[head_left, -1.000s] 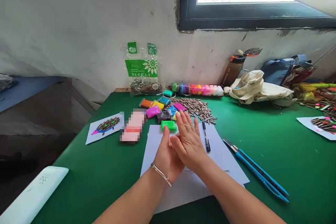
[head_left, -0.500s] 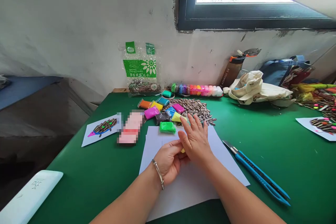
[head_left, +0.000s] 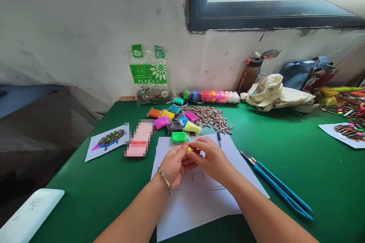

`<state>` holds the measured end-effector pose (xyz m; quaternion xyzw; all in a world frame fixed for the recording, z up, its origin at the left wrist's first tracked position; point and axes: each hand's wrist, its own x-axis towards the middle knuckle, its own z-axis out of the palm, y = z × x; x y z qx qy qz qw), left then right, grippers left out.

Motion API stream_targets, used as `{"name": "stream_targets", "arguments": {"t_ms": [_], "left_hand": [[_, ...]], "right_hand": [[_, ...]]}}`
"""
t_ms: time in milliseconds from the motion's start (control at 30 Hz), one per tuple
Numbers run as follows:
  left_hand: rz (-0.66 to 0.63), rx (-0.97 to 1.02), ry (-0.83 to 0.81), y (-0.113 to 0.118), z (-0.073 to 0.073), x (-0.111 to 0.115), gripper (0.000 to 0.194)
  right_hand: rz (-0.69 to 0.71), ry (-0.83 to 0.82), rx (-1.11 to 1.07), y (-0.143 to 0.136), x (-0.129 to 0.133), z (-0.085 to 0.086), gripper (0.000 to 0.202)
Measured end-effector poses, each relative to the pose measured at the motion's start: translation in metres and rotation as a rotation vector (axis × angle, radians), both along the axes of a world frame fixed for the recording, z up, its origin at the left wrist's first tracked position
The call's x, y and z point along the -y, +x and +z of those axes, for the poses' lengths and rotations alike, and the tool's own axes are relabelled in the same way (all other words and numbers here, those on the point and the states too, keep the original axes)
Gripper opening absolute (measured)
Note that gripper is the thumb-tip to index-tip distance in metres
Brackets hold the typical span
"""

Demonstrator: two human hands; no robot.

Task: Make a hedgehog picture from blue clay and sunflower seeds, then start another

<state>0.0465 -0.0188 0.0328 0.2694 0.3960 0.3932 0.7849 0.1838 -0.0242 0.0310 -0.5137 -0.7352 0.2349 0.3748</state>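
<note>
A small lump of yellow modelling clay is pinched between the fingertips of both hands. My left hand, with a silver bangle at its wrist, grips it from the left. My right hand has its fingers and thumb closed on it from the right. Both hands hover above white paper sheets, where a few drawn pencil lines show. On the top part of the paper lies a dark pen. Wrapped clay packs sit just beyond, among them a bright green pack and a pale yellow one.
Sunflower seeds are heaped behind the packs. A blue craft knife and tweezers lie at right. A seed hedgehog picture lies left, near a white device. Against the wall are a seed bag, a bottle and a cloth bag.
My right hand has gone from lying flat and spread over the left palm to pinching the yellow clay. The pen and pencil lines have come into view. The camera view has shifted slightly.
</note>
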Motion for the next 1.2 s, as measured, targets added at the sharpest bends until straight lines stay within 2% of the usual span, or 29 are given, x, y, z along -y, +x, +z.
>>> {"name": "stream_targets", "arguments": {"t_ms": [167, 267, 400, 533, 667, 800, 933, 1033, 1200], "left_hand": [[-0.094, -0.009, 0.014, -0.009, 0.002, -0.005, 0.024], [-0.083, -0.042, 0.024, -0.012, 0.002, -0.007, 0.024], [-0.059, -0.102, 0.102, -0.012, 0.003, -0.007, 0.024], [-0.03, -0.175, 0.209, -0.01, 0.004, -0.007, 0.025], [-0.006, -0.209, 0.217, -0.007, 0.004, -0.006, 0.029], [-0.039, -0.146, 0.17, -0.007, 0.003, -0.006, 0.033], [-0.031, -0.199, 0.199, -0.007, 0.001, -0.006, 0.042], [0.005, -0.238, 0.196, -0.007, 0.0, -0.006, 0.052], [-0.056, -0.284, 0.222, -0.007, -0.001, -0.007, 0.05]], "right_hand": [[-0.022, -0.009, -0.174, 0.002, 0.0, -0.002, 0.018], [0.028, -0.079, -0.258, 0.004, 0.0, 0.0, 0.018], [0.091, -0.228, -0.346, 0.006, 0.0, 0.003, 0.029], [0.117, -0.22, -0.327, 0.005, 0.001, 0.007, 0.023], [0.175, -0.263, -0.336, 0.004, 0.001, 0.009, 0.02], [0.103, -0.333, -0.471, 0.006, -0.002, 0.003, 0.025], [0.009, -0.401, -0.529, 0.007, -0.004, -0.001, 0.034], [0.051, -0.447, -0.518, 0.008, -0.004, 0.003, 0.03], [0.076, -0.487, -0.47, 0.007, -0.004, 0.007, 0.025]]}}
